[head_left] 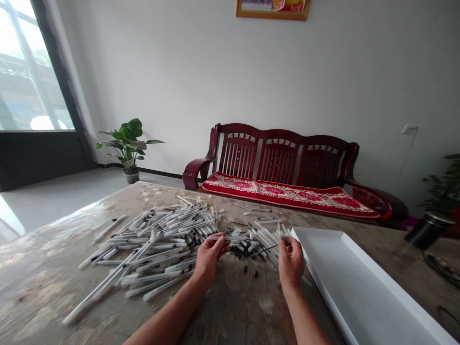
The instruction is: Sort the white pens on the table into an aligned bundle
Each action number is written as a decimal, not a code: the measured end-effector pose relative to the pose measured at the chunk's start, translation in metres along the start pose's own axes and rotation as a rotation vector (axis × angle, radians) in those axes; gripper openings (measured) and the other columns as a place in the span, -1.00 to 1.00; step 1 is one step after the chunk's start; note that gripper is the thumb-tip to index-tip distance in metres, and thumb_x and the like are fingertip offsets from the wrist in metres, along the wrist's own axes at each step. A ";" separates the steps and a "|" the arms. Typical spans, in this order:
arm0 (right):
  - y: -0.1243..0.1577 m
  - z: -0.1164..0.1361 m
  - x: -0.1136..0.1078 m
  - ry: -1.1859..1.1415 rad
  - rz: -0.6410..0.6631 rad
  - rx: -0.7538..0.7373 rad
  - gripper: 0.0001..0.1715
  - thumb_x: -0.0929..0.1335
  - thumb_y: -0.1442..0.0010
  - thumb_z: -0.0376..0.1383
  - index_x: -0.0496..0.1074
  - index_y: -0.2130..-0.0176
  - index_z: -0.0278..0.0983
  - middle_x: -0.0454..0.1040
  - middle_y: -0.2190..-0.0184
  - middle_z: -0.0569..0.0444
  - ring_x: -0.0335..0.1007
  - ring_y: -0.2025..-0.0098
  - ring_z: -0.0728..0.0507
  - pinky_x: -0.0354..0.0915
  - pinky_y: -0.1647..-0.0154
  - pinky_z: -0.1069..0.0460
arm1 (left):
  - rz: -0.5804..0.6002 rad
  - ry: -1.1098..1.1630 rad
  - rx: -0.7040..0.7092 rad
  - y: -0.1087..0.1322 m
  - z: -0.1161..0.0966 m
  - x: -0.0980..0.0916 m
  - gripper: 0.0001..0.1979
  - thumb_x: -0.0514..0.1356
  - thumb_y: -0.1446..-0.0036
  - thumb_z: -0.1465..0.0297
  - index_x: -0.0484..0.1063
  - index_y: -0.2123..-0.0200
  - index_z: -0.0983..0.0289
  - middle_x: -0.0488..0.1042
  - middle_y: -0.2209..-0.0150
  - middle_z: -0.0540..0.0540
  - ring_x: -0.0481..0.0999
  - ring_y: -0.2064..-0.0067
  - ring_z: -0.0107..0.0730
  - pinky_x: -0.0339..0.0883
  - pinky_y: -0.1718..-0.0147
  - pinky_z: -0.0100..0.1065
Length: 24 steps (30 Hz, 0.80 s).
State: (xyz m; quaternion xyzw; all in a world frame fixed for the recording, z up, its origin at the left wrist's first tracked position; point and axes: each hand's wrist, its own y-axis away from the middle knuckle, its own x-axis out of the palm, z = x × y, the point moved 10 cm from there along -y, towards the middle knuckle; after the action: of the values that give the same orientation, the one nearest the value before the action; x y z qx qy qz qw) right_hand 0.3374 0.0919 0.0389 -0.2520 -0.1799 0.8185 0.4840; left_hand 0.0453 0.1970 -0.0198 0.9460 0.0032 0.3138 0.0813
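My left hand (211, 256) is closed, thumb and fingertips pinching a pale translucent pen barrel (237, 237) that points to the right. Opposite it, my right hand (291, 262) is closed on a thin dark pen refill (269, 248), which slants down and left towards the barrel's far end. Whether the two touch is too small to tell. A large heap of white pens with dark ends (158, 242) lies to the left of my left hand. Between and beyond my hands are small black pen parts (244, 248) and loose white barrels or caps (264, 234).
A shallow white box tray (359, 282) stands right of my right hand. The table (251, 316) has a mottled brown cover. A black cylinder (427, 229) and dark cables (440, 268) are at the far right. Behind the table are a red wooden bench (278, 155) and a potted plant (131, 143).
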 end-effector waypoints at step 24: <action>0.011 0.036 0.017 0.413 0.108 -0.427 -0.53 0.17 -0.36 -0.07 0.55 0.21 -0.25 0.54 0.28 -0.09 0.36 0.25 -0.22 0.23 0.19 -0.08 | -0.043 -1.332 0.748 0.021 -0.084 0.020 -0.80 0.17 -0.15 0.44 0.54 0.19 0.13 0.58 0.21 0.08 0.49 0.14 -0.18 0.27 0.13 -0.23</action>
State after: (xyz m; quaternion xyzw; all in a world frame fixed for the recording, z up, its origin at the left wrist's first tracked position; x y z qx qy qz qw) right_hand 0.3017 0.0999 0.0585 -0.5183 -0.2321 0.7181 0.4021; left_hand 0.0102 0.1897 0.0620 0.8996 0.0781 -0.3467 -0.2538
